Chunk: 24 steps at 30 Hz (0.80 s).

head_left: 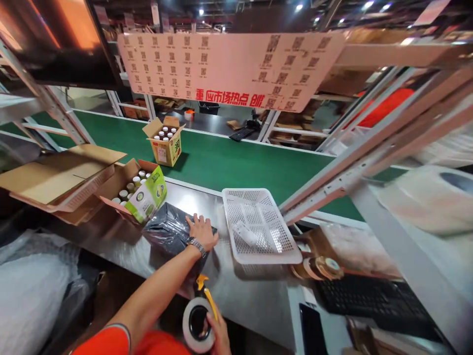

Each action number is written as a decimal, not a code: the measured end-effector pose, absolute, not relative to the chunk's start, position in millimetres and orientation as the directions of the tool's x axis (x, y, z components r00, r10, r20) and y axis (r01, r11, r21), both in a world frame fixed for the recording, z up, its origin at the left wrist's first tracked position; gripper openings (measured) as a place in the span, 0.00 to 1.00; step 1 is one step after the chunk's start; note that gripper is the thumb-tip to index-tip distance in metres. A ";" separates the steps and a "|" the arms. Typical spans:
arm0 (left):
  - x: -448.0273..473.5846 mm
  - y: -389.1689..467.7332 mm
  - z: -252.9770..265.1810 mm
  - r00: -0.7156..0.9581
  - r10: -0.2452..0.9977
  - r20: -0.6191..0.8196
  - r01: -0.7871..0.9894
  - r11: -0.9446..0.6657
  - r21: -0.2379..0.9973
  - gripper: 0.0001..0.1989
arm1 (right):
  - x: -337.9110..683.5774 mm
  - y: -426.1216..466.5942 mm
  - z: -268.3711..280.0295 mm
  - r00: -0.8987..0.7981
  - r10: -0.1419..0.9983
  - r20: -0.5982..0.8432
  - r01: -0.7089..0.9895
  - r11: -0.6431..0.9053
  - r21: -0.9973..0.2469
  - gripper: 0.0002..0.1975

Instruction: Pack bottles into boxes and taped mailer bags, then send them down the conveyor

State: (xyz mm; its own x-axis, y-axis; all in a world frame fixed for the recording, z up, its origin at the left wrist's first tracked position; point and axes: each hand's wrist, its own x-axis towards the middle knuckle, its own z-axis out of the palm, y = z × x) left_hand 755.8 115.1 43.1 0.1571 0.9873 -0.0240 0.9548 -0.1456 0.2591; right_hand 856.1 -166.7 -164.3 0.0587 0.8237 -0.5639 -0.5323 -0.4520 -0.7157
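My left hand (201, 231) lies flat on a black plastic-wrapped parcel (168, 229) on the steel worktable (251, 296); a metal watch sits on that wrist. My right hand (218, 333), at the bottom edge, grips a tape dispenser (197, 320) with a white tape roll and a yellow handle, held low near my body. A green and white pouch (148, 197) leans against the parcel's far left side.
An open carton of bottles (127, 190) sits left of the parcel. A white perforated basket (258, 224) holds wrapped items. Another open carton (165, 140) rides the green conveyor (240, 165). Flat cardboard (55, 180), tape rolls (321, 266), a keyboard (365, 298), and bubble wrap (29, 291) surround the table.
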 end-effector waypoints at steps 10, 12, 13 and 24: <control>575.1 178.8 75.9 0.397 0.905 -0.155 0.910 -0.366 0.196 0.32 | 749.2 -163.3 -151.0 0.270 0.691 -0.671 -0.725 -0.312 -0.614 0.52; 550.3 165.0 67.8 0.374 0.913 -0.160 0.923 -0.350 0.162 0.35 | 763.4 -127.5 -132.8 0.347 0.675 -0.651 -0.717 -0.256 -0.648 0.40; 545.1 154.4 61.3 0.348 0.927 -0.142 0.934 -0.330 0.136 0.38 | 773.4 -106.1 -123.7 0.370 0.668 -0.645 -0.720 -0.233 -0.654 0.35; 563.7 113.4 33.8 0.077 0.996 0.049 0.986 -0.083 0.146 0.53 | 713.5 -90.5 -110.8 0.454 0.726 -0.517 -0.590 -0.190 -0.784 0.38</control>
